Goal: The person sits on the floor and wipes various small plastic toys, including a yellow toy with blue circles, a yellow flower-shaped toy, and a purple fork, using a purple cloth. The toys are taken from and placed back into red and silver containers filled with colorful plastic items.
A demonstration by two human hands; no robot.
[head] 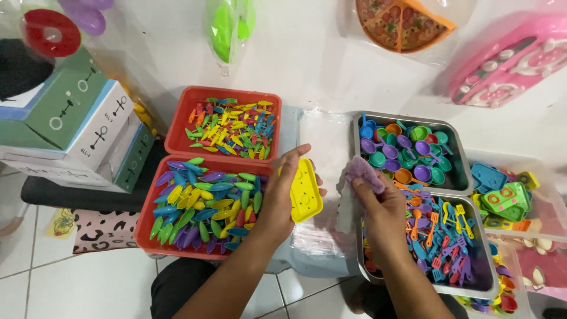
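Observation:
My left hand (281,195) holds a flat yellow plastic toy piece (305,190) with small holes, over the edge of a red tray. My right hand (378,204) grips a small clear plastic bag (349,201) with a purple toy piece (364,171) at its top. The two hands are close together above a stack of clear bags (322,133) between the trays.
Two red trays hold small toys: the near one (149,212) oval pieces, the far one (177,133) little cutlery. Metal trays at right hold toy cups (458,180) and toy utensils (485,277). Cardboard boxes (77,127) stand left; packaged toys lie behind.

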